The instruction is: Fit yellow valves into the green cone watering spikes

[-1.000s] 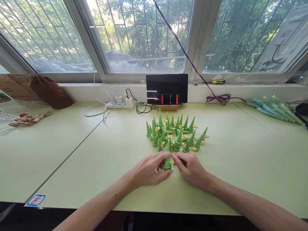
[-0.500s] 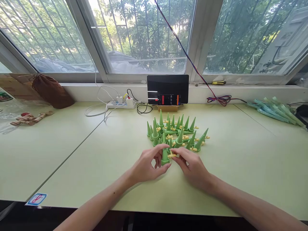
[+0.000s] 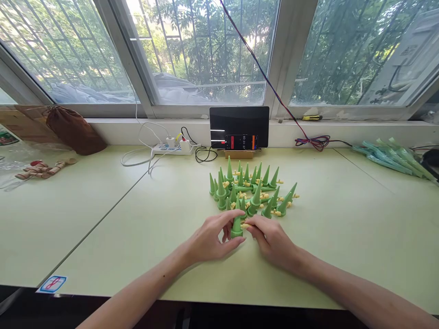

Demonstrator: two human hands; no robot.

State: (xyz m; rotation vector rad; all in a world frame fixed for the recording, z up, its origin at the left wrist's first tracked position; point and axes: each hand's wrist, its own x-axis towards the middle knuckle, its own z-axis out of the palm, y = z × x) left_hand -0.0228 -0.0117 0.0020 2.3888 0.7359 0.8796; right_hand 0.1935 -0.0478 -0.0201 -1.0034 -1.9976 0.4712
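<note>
My left hand (image 3: 214,235) is curled around an upright green plant watering spike (image 3: 237,226), with its thumb by the collar at the base and a finger near the tapered part. My right hand (image 3: 270,235) pinches a small yellow valve (image 3: 245,225) at the spike's right side. Whether the valve is seated in the spike cannot be made out, since the fingers cover part of it. Just beyond my hands stands a cluster of similar green spikes (image 3: 256,196), several with yellow valves, and a few lie on their sides.
A phone (image 3: 241,142) showing a timer leans on a dark tablet (image 3: 239,119) at the back. To its left is a power strip (image 3: 168,148) with cables. Wooden pieces (image 3: 44,170) and a brown bag (image 3: 73,130) lie far left; bluish-green plastic packets (image 3: 394,157) lie right.
The spike and both hands have shifted slightly nearer and to the right. The yellow valve has turned and is now more covered by my right fingers.
</note>
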